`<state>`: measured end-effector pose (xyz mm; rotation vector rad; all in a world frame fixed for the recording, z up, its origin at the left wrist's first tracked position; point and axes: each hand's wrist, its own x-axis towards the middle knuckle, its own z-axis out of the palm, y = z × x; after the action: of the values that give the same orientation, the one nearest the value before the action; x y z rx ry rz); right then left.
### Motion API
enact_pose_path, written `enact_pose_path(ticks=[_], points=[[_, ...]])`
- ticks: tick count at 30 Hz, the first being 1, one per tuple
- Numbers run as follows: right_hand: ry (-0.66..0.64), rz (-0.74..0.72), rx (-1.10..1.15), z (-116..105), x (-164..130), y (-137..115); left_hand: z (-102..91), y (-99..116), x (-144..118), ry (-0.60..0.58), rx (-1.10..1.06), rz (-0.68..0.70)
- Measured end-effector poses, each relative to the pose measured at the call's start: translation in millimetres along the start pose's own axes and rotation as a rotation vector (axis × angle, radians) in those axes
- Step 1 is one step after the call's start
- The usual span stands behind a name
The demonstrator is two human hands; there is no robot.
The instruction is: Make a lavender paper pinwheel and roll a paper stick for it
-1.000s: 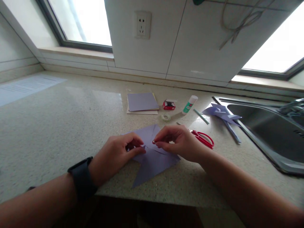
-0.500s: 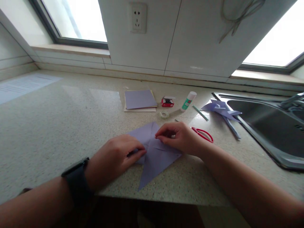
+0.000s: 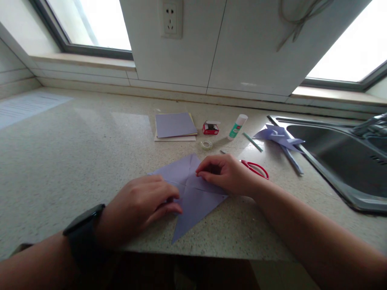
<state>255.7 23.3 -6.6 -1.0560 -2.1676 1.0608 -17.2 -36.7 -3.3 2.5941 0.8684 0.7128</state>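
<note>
A purple sheet of paper [image 3: 196, 207] with cut slits lies near the counter's front edge, a pointed corner toward me. My right hand [image 3: 225, 174] pinches the paper near its middle, thumb and index fingertip together; the exact bit between them is too small to see. On the paper's left part rests my left hand [image 3: 145, 203], thumb and index finger apart, with some purple paper showing between them. Its other fingers are curled. Behind my right wrist, red-handled scissors [image 3: 256, 169] lie mostly hidden by that hand.
Farther back are a stack of paper [image 3: 175, 125], a small red box [image 3: 211, 128], a roll of tape [image 3: 206, 144], an upright glue stick [image 3: 237, 127] and a green strip [image 3: 252, 142]. A purple paper pinwheel [image 3: 279, 136] lies beside the metal sink [image 3: 320, 169]. A printed sheet [image 3: 30, 106] is far left.
My left hand has drawn back slightly to the left, its thumb and index finger parting. The right hand keeps its pinch. The whole view has shifted a little.
</note>
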Motion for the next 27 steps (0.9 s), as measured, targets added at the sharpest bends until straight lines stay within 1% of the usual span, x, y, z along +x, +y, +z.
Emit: enact_pose_path(ticks=[4, 10, 13, 15, 19, 21, 25, 27], points=[[0.001, -0.015, -0.013, -0.3, -0.1, 1.3, -0.9, -0.7, -1.4, -0.030, -0.052, 0.037], [0.004, -0.005, 0.008, -0.9, 0.4, 1.2, -4.4, 1.8, -0.3, -0.068, -0.131, 0.024], [-0.003, 0.002, 0.013, -1.6, 0.7, 0.9, -5.2, 1.9, 0.7, -0.070, -0.170, 0.028], [-0.005, -0.004, 0.021, -1.8, 0.9, 1.4, -4.7, 1.3, 0.7, -0.055, -0.173, 0.020], [-0.004, -0.015, 0.033, -1.2, 1.1, 3.0, -2.5, 0.7, -0.1, -0.022, -0.151, -0.043], [-0.005, -0.021, 0.042, -1.0, 1.3, 3.0, -2.0, 1.5, 0.0, -0.026, -0.140, -0.057], [-0.010, -0.031, 0.017, -1.6, 1.2, 2.3, -3.0, 4.6, 1.1, -0.059, -0.124, -0.039], [-0.011, -0.024, 0.013, -1.9, 1.1, 2.1, -3.3, 6.4, 0.9, -0.079, -0.090, 0.003]])
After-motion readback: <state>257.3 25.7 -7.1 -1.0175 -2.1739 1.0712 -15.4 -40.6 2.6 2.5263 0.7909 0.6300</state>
